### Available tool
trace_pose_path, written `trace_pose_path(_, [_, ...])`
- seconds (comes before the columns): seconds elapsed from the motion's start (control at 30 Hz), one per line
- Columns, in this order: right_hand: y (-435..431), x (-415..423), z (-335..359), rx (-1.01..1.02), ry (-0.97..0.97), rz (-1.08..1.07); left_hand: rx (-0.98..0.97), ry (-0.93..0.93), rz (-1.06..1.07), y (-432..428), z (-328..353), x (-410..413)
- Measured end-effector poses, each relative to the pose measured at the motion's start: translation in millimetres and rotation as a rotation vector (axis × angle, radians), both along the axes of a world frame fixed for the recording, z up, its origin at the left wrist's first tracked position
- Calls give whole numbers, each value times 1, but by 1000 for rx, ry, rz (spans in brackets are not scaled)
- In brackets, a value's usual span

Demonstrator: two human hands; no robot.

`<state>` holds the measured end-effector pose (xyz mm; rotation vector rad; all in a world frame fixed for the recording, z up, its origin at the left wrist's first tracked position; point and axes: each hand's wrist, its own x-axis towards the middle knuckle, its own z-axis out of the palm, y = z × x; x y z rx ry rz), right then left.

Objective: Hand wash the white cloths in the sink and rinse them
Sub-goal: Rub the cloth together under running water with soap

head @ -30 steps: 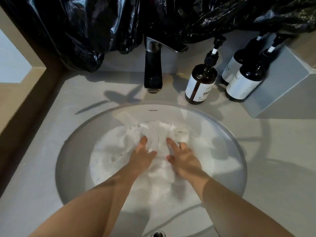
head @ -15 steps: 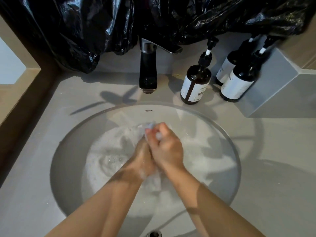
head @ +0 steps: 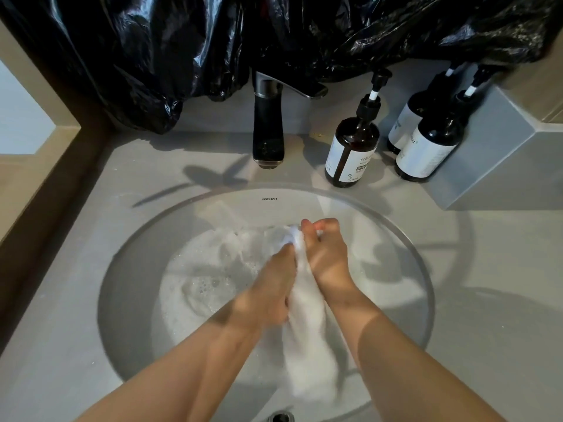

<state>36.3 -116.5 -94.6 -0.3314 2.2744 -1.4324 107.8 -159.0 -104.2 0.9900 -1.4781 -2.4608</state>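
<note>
Scrubbing step in hand — left hand and right hand pressed together, both clenched on a bunched white cloth over the soapy sink. Cloth lies between the palms, its tail trailing toward 6 o'clock. Next likely more rubbing, then rinsing — faucet at 12 o'clock looks dry.

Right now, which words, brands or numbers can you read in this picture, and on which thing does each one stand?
"FAENZA": printed on the back inner wall of the sink basin.
Front pump bottle: the white label carries printed characters, too small and blurred to read.
Two pump bottles on the right: the label text is partly cut off and blurred, not readable.
No numbers or signs can be read.
</note>
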Motion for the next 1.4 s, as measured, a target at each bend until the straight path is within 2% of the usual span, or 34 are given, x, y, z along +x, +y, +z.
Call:
trace_pose_path(0.07, [-1,-4,0,-58,-71,13,-2,23,68,-4,8,4])
trace_pose_path(0.17, [15,-19,-11,-44,-82,-78,112,32,-38,-30,7,16])
trace_pose_path(0.27, [39,-31,-34,204,12,-145,224,48,-91,-44,-2,31])
trace_pose_path(0.33, [43,-26,-42,287,-26,-141,76,-118,-184,-48,-18,38])
trace_pose_path(0.37, [43,-21,-45,284,-80,-94,-23,-209,-224,-49,-26,39])
trace_pose_path(0.4, [43,-14,-44,332,-122,43,-95,-278,-252,-50,-35,41])
trace_pose_path(0.47, [48,2,-40,636,-103,496,-124,-351,-257,-47,-40,44])
trace_pose_path(0.5, [51,4,-41,743,-30,636,-108,-335,-237,-45,-38,43])
trace_pose_path(0.57, [54,3,-37,761,29,631,-52,-235,-168,-42,-31,41])
trace_pose_path(0.67, [50,-2,-26,601,248,388,181,-24,13,-41,-19,35])
trace_pose_path(0.7, [48,-4,-25,482,304,299,231,19,38,-42,-15,35])
trace_pose_path(0.73, [47,-5,-22,322,281,182,244,57,36,-45,-10,36])
trace_pose_path(0.8, [46,-7,-11,-17,114,-33,185,115,-2,-53,-1,41])
trace_pose_path(0.9, [45,-13,-2,-360,-86,-208,78,160,-33,-59,9,46])
trace_pose_path(0.97, [41,-12,0,-452,-90,-207,-69,103,37,-57,8,45])
trace_pose_path(1.0, [39,-11,0,-431,-26,-172,-212,18,111,-58,4,43])
trace_pose_path(1.03, [39,-9,-4,-349,73,-95,-410,-140,167,-60,-3,41])
trace_pose_path(1.1, [38,-3,-18,7,299,191,-757,-525,133,-58,-20,37])
trace_pose_path(1.13, [37,3,-24,259,325,387,-805,-640,72,-55,-28,34])
trace_pose_path(1.2, [36,14,-38,722,309,678,-870,-677,-80,-45,-45,31])
trace_pose_path(1.23, [35,17,-44,824,312,741,-983,-672,-205,-40,-54,30])
trace_pose_path(1.3, [34,21,-59,892,367,778,-1270,-711,-458,-36,-66,33])
trace_pose_path(1.4, [31,21,-68,985,427,814,-1432,-806,-704,-37,-80,29])
